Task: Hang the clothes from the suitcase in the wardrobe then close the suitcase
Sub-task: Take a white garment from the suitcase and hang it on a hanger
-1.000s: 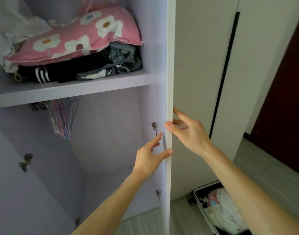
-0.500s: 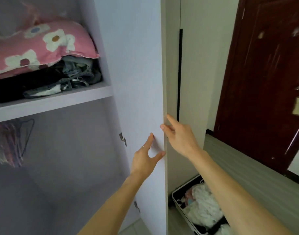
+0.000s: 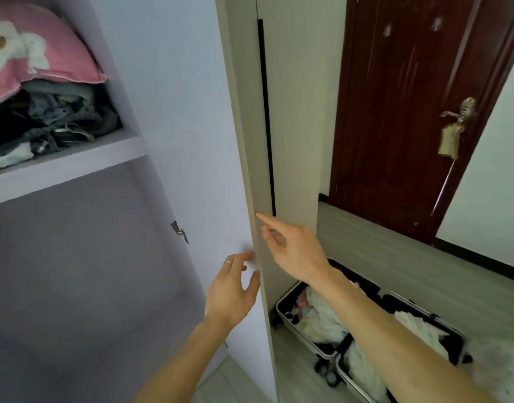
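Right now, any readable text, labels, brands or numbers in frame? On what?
None readable.
Yellow tag hanging from the door handle: too blurred to tell if it bears print.
Pink pillow: flower pattern, no words.
Open suitcase: no label visible.

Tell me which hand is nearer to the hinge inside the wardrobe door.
Left. The left hand is at the wardrobe door's inner face, right of and below the hinge; the right hand is past the door's edge, on its outer side.
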A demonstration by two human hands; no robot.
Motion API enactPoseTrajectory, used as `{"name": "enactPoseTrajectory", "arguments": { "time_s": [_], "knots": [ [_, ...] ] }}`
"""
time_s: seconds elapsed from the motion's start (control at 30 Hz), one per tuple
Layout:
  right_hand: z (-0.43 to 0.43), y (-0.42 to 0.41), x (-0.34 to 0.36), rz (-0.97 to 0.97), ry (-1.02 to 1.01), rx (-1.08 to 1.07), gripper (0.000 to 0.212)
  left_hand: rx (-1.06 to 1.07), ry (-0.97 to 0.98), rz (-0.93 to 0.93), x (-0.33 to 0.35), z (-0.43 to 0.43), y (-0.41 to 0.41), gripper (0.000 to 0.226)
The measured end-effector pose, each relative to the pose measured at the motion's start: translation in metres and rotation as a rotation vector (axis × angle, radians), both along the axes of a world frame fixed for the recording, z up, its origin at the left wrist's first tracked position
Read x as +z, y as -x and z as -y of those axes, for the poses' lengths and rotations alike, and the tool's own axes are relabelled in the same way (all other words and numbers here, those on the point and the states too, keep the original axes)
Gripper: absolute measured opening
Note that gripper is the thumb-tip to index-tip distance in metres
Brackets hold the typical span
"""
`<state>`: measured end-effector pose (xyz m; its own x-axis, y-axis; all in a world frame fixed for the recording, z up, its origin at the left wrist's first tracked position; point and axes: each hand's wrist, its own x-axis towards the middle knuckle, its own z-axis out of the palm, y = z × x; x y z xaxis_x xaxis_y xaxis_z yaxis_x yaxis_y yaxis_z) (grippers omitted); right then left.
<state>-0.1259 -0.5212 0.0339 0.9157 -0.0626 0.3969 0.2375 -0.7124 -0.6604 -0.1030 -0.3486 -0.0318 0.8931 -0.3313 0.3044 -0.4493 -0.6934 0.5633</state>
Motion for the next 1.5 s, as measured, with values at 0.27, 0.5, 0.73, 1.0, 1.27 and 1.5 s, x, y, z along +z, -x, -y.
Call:
{"name": "enactPoseTrajectory", "arguments": {
  "time_s": [0.27, 0.5, 0.73, 1.0, 1.27, 1.5],
  "knots": [
    [0.041, 0.082, -0.126, -0.262, 0.026, -0.234, 0.035, -0.313, -0.285, -0.176, -0.062, 0.032, 0.025, 0.033],
    [0.102, 0.151, -0.194, -0.611, 0.081, -0.396, 0.036, -0.542, -0.408, -0.341, -0.096, 0.103, 0.031, 0.035],
    [0.219, 0.161, -0.234, -0.791, 0.026, -0.545, 0.045, -0.632, -0.550, -0.358, -0.121, 0.232, 0.003, 0.039],
    [0.387, 0.130, -0.293, -0.901, -0.033, -0.665, 0.047, -0.610, -0.670, -0.454, -0.202, 0.402, -0.061, 0.050],
    [0.512, 0.080, -0.432, -0.995, -0.095, -0.743, 0.054, -0.594, -0.752, -0.512, -0.377, 0.524, -0.116, 0.058],
    [0.553, 0.045, -0.684, -1.155, -0.261, -0.822, 0.063, -0.549, -0.919, -0.578, -0.632, 0.556, -0.158, 0.066]
  ]
}}
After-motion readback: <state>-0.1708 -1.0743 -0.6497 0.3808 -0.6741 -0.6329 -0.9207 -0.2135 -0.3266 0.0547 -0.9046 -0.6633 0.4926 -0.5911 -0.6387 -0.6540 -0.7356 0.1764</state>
